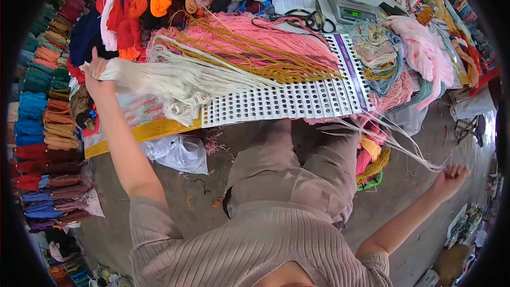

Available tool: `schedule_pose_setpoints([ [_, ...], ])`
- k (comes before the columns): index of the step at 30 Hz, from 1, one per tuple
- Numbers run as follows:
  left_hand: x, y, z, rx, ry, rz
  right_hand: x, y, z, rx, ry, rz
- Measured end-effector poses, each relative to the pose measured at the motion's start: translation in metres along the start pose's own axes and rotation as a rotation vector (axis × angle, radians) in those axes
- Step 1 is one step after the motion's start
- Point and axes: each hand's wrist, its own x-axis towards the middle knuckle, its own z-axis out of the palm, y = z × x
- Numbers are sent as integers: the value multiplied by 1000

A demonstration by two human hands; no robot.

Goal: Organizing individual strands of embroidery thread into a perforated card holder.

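My left hand (96,73), left of the holed card (349,69), grips white yarn (159,77), and my right hand (451,178) is closed on white strands (426,163).

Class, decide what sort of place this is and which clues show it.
Probably a yarn workshop: coloured skeins crowd the left side, white strands run to perforated strips, and a digital scale stands beyond them.

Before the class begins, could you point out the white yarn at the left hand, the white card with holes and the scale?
White yarn (170,77): head view, middle of the loose bundle.
White card (281,98): head view, among its rows of holes.
Scale (352,14): head view, its lit display.
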Motion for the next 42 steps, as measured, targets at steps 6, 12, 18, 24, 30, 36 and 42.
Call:
schedule_pose_setpoints([
  [6,-65,-241,125,141,230,-484,-102,147,178,-718,-610,259],
  [12,-115,-350,123,212,234,-1200,-158,236,242,-738,-1039,531],
  [18,-109,-366,134,330,198,-1266,-162,265,243,-892,-958,521],
  [24,-103,-393,124,722,123,-1095,-165,271,249,-1084,-901,408],
  [30,-101,-405,122,752,77,-1082,-165,273,245,-1058,-918,390],
  [36,-103,-405,131,917,98,-1060,-152,268,253,-984,-1037,703],
  [42,-94,-367,98,1008,27,-810,-164,272,245,-990,-1054,470],
])
